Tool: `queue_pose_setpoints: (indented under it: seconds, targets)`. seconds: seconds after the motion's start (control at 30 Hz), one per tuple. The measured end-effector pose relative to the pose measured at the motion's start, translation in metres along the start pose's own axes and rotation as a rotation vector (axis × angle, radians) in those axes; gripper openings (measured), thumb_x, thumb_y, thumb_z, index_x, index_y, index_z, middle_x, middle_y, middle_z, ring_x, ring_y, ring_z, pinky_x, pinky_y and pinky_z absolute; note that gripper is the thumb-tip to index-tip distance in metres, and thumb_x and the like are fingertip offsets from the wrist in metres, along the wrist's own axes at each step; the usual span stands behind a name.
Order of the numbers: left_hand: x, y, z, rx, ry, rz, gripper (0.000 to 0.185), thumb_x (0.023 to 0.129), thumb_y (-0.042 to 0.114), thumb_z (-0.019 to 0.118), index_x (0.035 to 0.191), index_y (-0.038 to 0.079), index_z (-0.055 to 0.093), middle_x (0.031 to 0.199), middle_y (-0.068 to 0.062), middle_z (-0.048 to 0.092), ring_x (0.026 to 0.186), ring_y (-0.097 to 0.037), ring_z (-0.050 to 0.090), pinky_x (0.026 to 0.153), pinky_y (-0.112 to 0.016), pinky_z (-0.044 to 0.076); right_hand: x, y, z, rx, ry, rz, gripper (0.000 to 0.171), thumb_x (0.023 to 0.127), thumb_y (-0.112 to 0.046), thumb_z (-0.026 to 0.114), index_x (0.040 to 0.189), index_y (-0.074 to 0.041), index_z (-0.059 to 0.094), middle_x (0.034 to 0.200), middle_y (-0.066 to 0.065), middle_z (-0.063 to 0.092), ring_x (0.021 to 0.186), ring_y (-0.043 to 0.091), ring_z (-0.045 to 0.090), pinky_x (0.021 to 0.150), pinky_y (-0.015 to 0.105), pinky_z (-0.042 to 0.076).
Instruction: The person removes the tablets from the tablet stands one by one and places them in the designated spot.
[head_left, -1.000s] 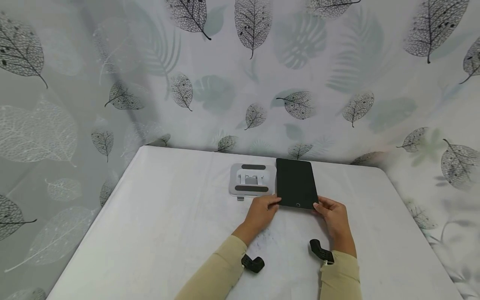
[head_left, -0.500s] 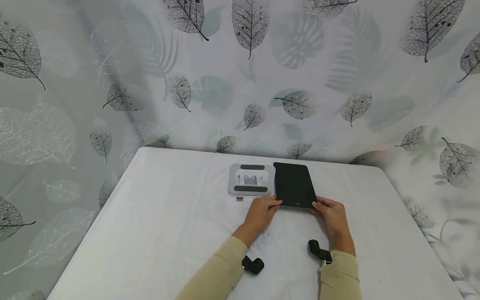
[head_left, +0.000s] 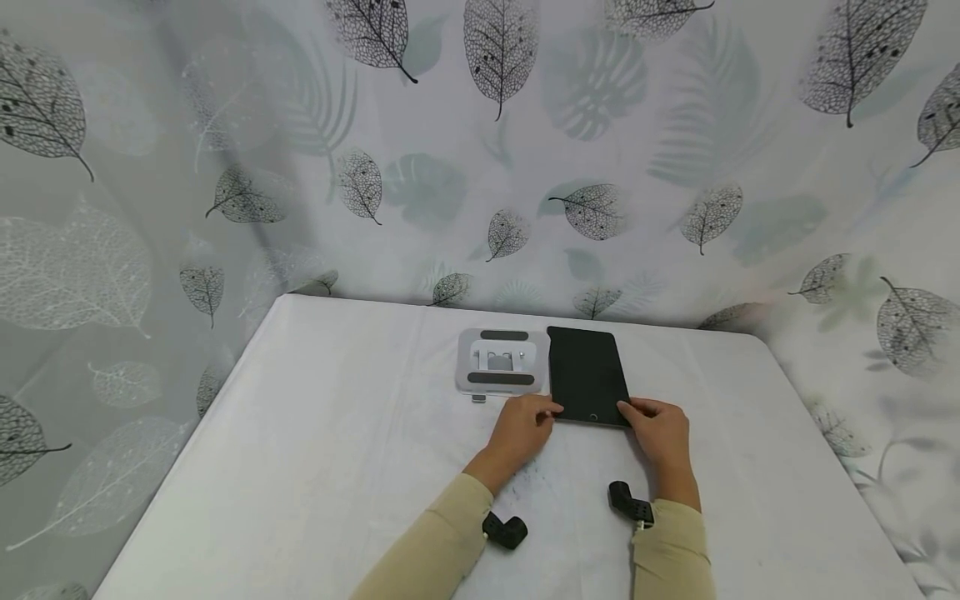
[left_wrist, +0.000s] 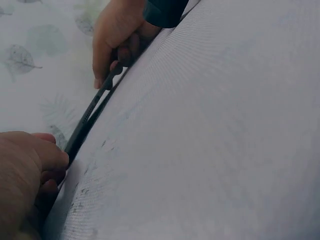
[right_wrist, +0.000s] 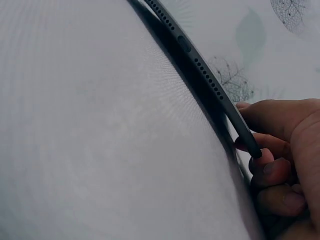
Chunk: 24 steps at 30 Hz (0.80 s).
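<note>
A black tablet point(head_left: 588, 375) lies to the right of a grey stand point(head_left: 504, 360), screen up, its home button at the near edge. My left hand point(head_left: 521, 429) pinches its near left corner, thumb on top. At the near right corner my right hand point(head_left: 662, 433) holds it between thumb and fingers. In the right wrist view the tablet's edge point(right_wrist: 187, 47), with its port and speaker holes, stands a little above the cloth over a dark shadow, with fingers point(right_wrist: 270, 170) curled beneath the corner.
The white-covered table point(head_left: 315, 433) reaches back to a leaf-patterned curtain point(head_left: 450, 183). The flat-folded stand carries two dark pads and a small tab on its near side. Black wrist cameras point(head_left: 506, 531) sit by both sleeves.
The tablet's far edge has dropped and shifted slightly left, and its near edge has come lower toward me. My right hand has moved slightly left with it. The stand stays put.
</note>
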<state>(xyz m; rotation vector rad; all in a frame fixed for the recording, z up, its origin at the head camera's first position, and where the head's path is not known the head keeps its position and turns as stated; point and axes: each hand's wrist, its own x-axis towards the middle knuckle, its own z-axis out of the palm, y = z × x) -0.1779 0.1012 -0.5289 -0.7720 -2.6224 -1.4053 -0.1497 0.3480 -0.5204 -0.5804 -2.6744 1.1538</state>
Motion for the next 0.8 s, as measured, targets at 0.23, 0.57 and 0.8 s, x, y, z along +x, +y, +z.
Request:
queue_pose_setpoints:
  seconds: [0.23,0.57,0.8]
  targets:
    - [-0.0009,0.0006,-0.0028,0.024,-0.033,-0.014,0.024,0.093,0.001,0.068,0.112,0.010,0.080,0.124,-0.011,0.074,0.112,-0.017,0.070,0.093,-0.027,0.058,-0.0012,-0.0039,0.0027,-0.014,0.003,-0.007,0.041,0.095,-0.031,0.072,0.123,-0.002,0.074,0.117,0.021,0.074,0.121,0.039,0.063,0.104,0.053,0.049]
    - [0.0004,-0.0037,-0.0019,-0.035,-0.010,-0.035,0.022,0.092,0.005,0.069,0.112,0.009,0.079,0.087,-0.001,0.073,0.072,0.000,0.055,0.069,-0.015,0.050,-0.0005,-0.0064,0.0037,0.010,0.022,0.032,0.042,0.097,-0.036,0.068,0.122,-0.003,0.074,0.118,0.020,0.073,0.117,0.035,0.062,0.099,0.048,0.051]
    - [0.0016,-0.0011,-0.0082,-0.167,-0.015,-0.131,0.027,0.100,0.017,0.064,0.124,0.010,0.074,0.105,-0.004,0.074,0.090,-0.008,0.065,0.080,-0.021,0.056,0.0045,-0.0041,0.0046,0.293,0.131,0.131,0.040,0.098,-0.042,0.066,0.118,-0.009,0.075,0.080,-0.007,0.064,0.072,0.009,0.057,0.063,0.021,0.048]
